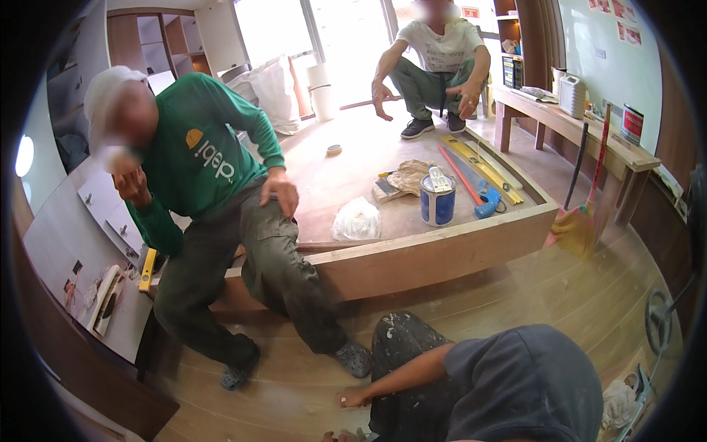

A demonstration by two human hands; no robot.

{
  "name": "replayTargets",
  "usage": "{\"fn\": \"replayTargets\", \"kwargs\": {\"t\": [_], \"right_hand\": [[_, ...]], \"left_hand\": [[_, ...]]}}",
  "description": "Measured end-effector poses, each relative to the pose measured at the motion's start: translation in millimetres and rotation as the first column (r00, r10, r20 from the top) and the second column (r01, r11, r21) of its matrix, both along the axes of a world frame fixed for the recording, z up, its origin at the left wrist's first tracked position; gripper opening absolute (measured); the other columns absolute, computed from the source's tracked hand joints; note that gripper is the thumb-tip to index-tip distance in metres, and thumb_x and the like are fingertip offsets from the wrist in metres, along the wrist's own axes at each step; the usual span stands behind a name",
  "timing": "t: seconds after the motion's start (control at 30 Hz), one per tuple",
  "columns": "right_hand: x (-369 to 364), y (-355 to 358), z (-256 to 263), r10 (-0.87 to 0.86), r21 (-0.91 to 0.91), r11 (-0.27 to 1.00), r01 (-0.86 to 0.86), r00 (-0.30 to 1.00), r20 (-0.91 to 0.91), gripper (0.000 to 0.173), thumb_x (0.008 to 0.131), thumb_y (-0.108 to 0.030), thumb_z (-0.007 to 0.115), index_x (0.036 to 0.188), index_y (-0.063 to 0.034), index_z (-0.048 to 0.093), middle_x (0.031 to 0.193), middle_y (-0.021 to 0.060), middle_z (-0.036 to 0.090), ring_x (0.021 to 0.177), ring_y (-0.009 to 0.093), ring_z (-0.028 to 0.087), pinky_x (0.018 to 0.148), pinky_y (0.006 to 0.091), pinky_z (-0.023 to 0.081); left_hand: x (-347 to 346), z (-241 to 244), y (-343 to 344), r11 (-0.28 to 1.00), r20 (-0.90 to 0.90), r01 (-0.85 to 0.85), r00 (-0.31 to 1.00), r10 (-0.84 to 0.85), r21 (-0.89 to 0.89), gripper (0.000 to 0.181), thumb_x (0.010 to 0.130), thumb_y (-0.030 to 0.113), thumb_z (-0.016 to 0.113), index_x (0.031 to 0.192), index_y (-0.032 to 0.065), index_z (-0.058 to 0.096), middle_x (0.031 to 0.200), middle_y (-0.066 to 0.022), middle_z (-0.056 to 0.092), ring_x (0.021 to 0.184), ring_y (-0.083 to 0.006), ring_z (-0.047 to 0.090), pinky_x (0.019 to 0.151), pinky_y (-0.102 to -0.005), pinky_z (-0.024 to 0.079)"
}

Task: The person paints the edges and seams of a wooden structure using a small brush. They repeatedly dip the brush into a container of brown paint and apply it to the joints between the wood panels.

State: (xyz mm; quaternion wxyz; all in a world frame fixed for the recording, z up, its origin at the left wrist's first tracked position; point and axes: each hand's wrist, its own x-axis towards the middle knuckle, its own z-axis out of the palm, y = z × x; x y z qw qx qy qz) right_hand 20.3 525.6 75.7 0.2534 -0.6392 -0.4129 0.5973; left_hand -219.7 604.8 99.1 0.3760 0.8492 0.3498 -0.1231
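Observation:
At the bottom of the view, my right hand (353,396) is low over the wood-plank floor (276,409), its fingers curled. A small whitish spot shows at the fingers; I cannot tell whether it is something held. Only the fingers of my left hand (345,436) show at the lower edge, just below the right hand, and what they touch is cut off. My paint-spotted dark trouser knee (406,331) rises beside the right forearm. My grey shirt sleeve (480,353) fills the lower right.
A person in green (210,149) sits on a wooden platform's edge (442,248), one shoe near my knee. On it stand a blue-white can (438,200), a plastic bundle (357,219), a blue-handled saw (488,200) and a yellow level (480,166). Another person (439,61) squats behind. A broom (577,226) leans against a bench.

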Motion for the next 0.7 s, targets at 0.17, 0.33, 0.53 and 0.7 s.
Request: {"fn": "replayTargets", "kwargs": {"t": [0.17, 0.33, 0.53, 0.7], "right_hand": [[-15, -30, -9, 0.079, 0.364, 0.892, -0.268, 0.885, 0.459, 0.039, 0.087, -0.015, 0.070, 0.120, -0.0093, 0.050, 0.119, 0.0198, 0.055, 0.112, 0.039, 0.058, 0.087, 0.0477, 0.049], [-30, -28, 14, 0.216, 0.348, 0.824, -0.447, 0.816, 0.535, 0.043, 0.087, -0.016, 0.072, 0.122, -0.0083, 0.047, 0.120, 0.0211, 0.049, 0.111, 0.041, 0.057, 0.088, 0.0526, 0.049], [-36, -30, -11, 0.193, 0.365, 0.704, -0.609, 0.658, 0.727, 0.043, 0.091, -0.018, 0.066, 0.127, -0.0083, 0.045, 0.121, 0.0207, 0.045, 0.110, 0.040, 0.058, 0.086, 0.0531, 0.050], [-59, 7, 38, 0.244, 0.385, 0.675, -0.629, 0.683, 0.689, 0.050, 0.092, -0.019, 0.064, 0.136, -0.0080, 0.043, 0.130, 0.0229, 0.046, 0.114, 0.040, 0.058, 0.090, 0.0508, 0.052]], "left_hand": [[3, -34, -1, 0.997, 0.044, 0.049, 0.998, -0.046, -0.054, 0.072, 0.098, 0.053, 0.053, 0.142, -0.0034, 0.047, 0.132, -0.0312, 0.059, 0.124, -0.0436, 0.057, 0.104, -0.0472, 0.045], [-17, -66, 8, 0.996, 0.068, 0.055, 0.996, -0.050, -0.067, 0.076, 0.098, 0.056, 0.052, 0.145, -0.0039, 0.044, 0.135, -0.0327, 0.057, 0.127, -0.0438, 0.056, 0.106, -0.0469, 0.044], [1, -23, -14, 0.999, 0.025, 0.036, 0.999, -0.035, -0.021, 0.069, 0.098, 0.055, 0.055, 0.141, 0.0015, 0.050, 0.130, -0.0299, 0.061, 0.123, -0.0427, 0.059, 0.102, -0.0486, 0.046], [-28, 7, 27, 0.994, -0.036, -0.109, 0.993, 0.109, -0.001, 0.071, 0.089, 0.068, 0.061, 0.138, 0.0160, 0.058, 0.128, -0.0201, 0.067, 0.117, -0.0388, 0.064, 0.105, -0.0487, 0.045]]}}
